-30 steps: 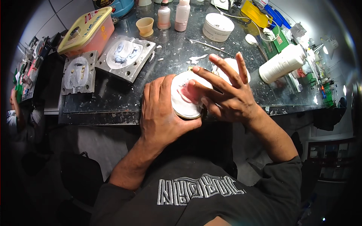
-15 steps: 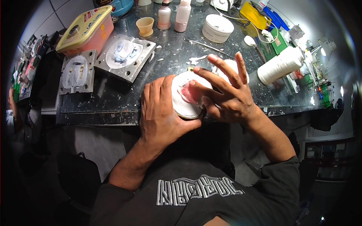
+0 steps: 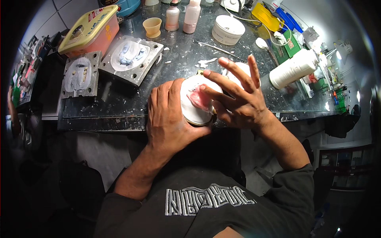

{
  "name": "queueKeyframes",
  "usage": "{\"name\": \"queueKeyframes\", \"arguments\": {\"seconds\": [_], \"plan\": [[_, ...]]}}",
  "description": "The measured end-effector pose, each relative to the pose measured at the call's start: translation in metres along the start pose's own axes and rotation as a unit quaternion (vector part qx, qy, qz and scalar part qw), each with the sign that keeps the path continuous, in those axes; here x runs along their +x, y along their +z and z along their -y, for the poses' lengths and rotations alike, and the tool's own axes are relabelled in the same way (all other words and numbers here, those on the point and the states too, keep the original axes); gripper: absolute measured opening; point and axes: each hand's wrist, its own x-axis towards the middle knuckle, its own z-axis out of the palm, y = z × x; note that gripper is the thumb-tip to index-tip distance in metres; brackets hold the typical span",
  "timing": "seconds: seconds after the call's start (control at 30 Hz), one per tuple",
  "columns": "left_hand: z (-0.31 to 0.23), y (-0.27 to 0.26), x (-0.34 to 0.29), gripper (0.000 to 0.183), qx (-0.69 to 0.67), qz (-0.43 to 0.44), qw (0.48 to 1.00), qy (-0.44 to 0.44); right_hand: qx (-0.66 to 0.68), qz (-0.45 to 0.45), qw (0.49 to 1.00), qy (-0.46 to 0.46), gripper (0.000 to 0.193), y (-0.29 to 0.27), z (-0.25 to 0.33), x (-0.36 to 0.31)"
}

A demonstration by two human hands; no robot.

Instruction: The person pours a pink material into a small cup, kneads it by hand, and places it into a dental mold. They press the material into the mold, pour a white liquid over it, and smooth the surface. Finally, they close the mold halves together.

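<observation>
At the table's front edge, my left hand (image 3: 167,115) wraps round the side of a round dental flask filled with white plaster (image 3: 191,114). A lump of pink acrylic dough (image 3: 200,100) sits on the plaster. My right hand (image 3: 242,101) comes in from the right, its index fingertip touching the pink dough; the other fingers are raised and spread, and the thumb is near the flask's right side. Behind this hand is another round white piece (image 3: 240,73), partly hidden. To the left lie two metal flask halves, one with bluish marks (image 3: 133,55), the other with small teeth (image 3: 80,75).
A pink tub with a yellow lid (image 3: 89,33) stands at the back left. Along the back are a yellowish rubber cup (image 3: 152,27), two bottles of pinkish contents (image 3: 172,19) and a round white tub (image 3: 228,31). A thin metal tool (image 3: 215,47) and a tilted white bottle (image 3: 291,70) lie to the right.
</observation>
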Motion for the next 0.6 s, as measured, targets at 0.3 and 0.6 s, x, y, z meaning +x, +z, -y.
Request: {"name": "queueKeyframes", "arguments": {"seconds": [0.3, 0.6], "plan": [[0.0011, -0.0002, -0.0016, 0.106, -0.004, -0.010, 1.000, 0.003, 0.005, 0.012, 1.000, 0.004, 0.033, 0.0018, 0.0021, -0.0038], [0.0015, -0.0028, -0.0019, 0.109, -0.002, 0.002, 1.000, -0.001, -0.003, -0.007, 1.000, 0.010, 0.039, 0.0034, 0.0037, -0.0033]]}}
